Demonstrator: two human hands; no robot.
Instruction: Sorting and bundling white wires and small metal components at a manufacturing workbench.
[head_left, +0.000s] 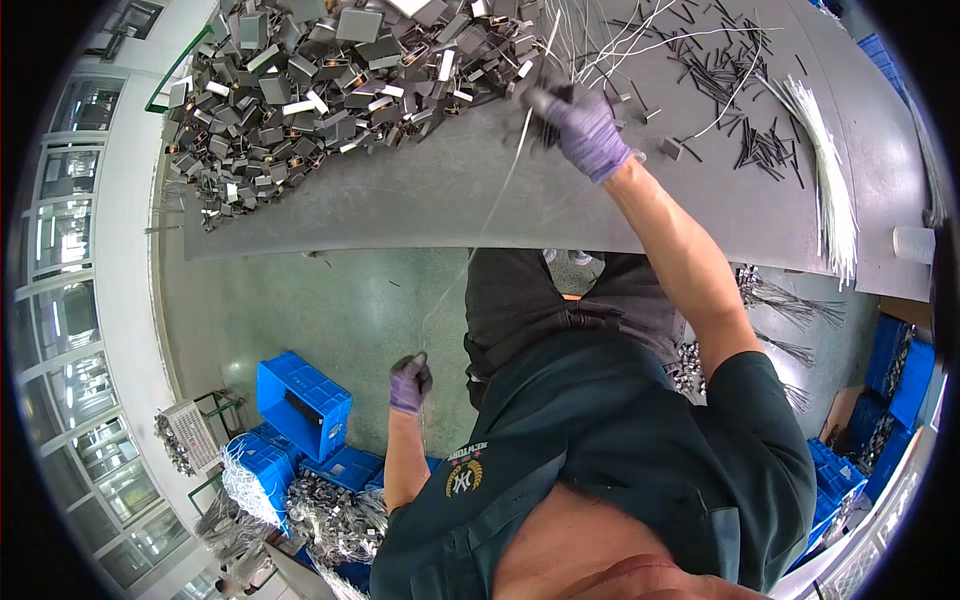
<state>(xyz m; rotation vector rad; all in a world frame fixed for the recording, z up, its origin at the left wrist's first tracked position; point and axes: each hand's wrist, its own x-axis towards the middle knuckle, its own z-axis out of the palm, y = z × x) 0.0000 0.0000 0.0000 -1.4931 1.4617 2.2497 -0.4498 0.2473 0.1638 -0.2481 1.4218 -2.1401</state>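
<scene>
Low on the left, away from the table, my left hand [408, 384] in a purple glove with grey fingertips is closed in a pinch. A thin white wire [502, 195] runs from near it up across the table edge, past my other hand. Over the table my right hand [590, 132], also gloved, is at that wire with its fingers smeared by motion. Whatever dark thing may be in those fingers cannot be made out. Just left of it lies a large heap of dark grey blocks [337, 130], some with shiny faces and coppery parts. A single grey block [671, 149] lies to its right.
Short black tubes [768, 150] are scattered on the grey table [400, 205]. A bundle of white wires [826, 180] lies at the right edge, near a white cup [913, 244]. Blue crates [340, 402] and bundled parts [335, 515] stand on the floor behind my left hand.
</scene>
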